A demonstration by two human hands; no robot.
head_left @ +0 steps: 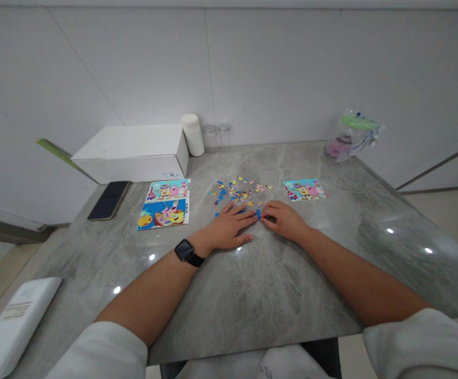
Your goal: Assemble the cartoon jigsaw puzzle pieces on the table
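Observation:
My left hand (230, 227) lies flat on the table with its fingers stretched out. Under its fingers runs a strip of blue puzzle pieces (218, 215), mostly hidden by the hand. At the right end of this strip, my right hand (284, 220) pinches a small blue puzzle piece (258, 213) between thumb and fingers. Just beyond both hands is a loose pile of puzzle pieces (241, 195) in blue, yellow and pink. A cartoon picture sheet (164, 205) with two scenes lies to the left, and a smaller cartoon picture card (306, 190) to the right.
A phone (109, 200) and a white box (134, 152) stand at the left, beside a white bottle (193, 136) and two clear glasses (223, 137). A plastic-wrapped cup (345, 138) is at the far right corner. A white device (19, 321) sits near left.

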